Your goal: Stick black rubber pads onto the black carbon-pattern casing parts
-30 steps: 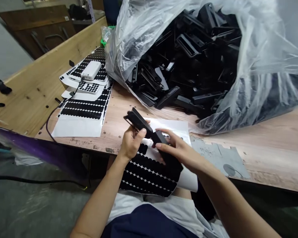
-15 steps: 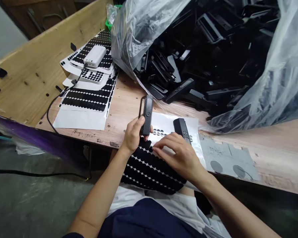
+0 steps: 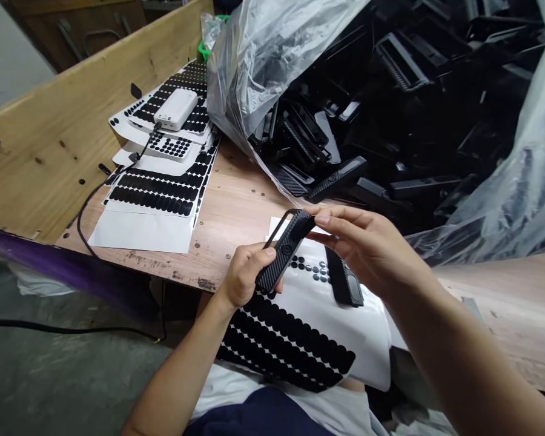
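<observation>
My left hand (image 3: 244,276) is closed around the lower end of a long black plastic part (image 3: 281,257) with a carbon-fibre pattern, a round mark in its middle and a thin loop along one side. It is held tilted above the sheet. At the part's upper end, the fingers and thumb of my right hand (image 3: 367,245) are closed on its edge; whether a sticker is between them cannot be made out. Below lies a white sheet of black round stickers (image 3: 290,339), partly over my lap. Another black part (image 3: 346,284) rests on that sheet, partly hidden by my right hand.
A large clear plastic bag (image 3: 240,79) full of similar black parts stands at the back right. More sticker sheets (image 3: 138,233) lie at the left, with a white power bank (image 3: 176,109) and its cable on top. A wooden board (image 3: 72,127) edges the table's left side.
My right hand has risen from the sticker sheet to the upper end of the held part. My left hand has tilted the part to the right. The sheet and the resting part appear lower.
</observation>
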`<state>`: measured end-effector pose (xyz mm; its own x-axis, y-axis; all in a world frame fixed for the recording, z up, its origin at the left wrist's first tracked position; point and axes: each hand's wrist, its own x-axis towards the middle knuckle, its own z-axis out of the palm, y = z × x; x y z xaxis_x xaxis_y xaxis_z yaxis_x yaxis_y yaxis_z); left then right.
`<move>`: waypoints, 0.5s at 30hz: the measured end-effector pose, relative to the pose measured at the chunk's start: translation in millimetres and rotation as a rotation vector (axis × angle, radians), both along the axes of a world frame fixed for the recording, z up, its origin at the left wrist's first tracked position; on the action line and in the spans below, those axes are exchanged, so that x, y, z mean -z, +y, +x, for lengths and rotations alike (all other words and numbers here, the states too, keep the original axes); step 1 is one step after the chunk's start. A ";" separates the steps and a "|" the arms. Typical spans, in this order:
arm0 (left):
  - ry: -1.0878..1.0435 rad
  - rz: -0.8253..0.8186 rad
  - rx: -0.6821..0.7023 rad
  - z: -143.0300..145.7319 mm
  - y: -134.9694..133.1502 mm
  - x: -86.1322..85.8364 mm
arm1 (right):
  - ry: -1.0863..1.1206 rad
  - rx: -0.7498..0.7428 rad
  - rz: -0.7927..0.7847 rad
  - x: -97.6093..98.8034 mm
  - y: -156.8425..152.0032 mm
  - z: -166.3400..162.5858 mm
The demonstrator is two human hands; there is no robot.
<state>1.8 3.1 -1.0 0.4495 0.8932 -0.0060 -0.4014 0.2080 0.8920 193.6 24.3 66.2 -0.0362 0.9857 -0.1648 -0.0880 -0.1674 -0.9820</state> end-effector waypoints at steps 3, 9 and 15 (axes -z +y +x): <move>-0.015 -0.002 0.007 0.2 0.0 1.0 | -0.007 -0.032 0.027 0.0 0.5 -2.0; -0.038 -0.009 0.011 0.2 0.4 -0.1 | -0.002 -0.022 0.016 -0.8 2.5 -1.1; -0.049 -0.020 0.018 0.9 1.7 -2.5 | -0.035 -0.027 0.027 -1.2 2.9 -1.8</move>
<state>2.7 4.8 1.5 0.4658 0.8849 -0.0012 -0.4405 0.2330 0.8670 191.7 27.2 67.4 -0.0571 0.9886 -0.1395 -0.0491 -0.1423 -0.9886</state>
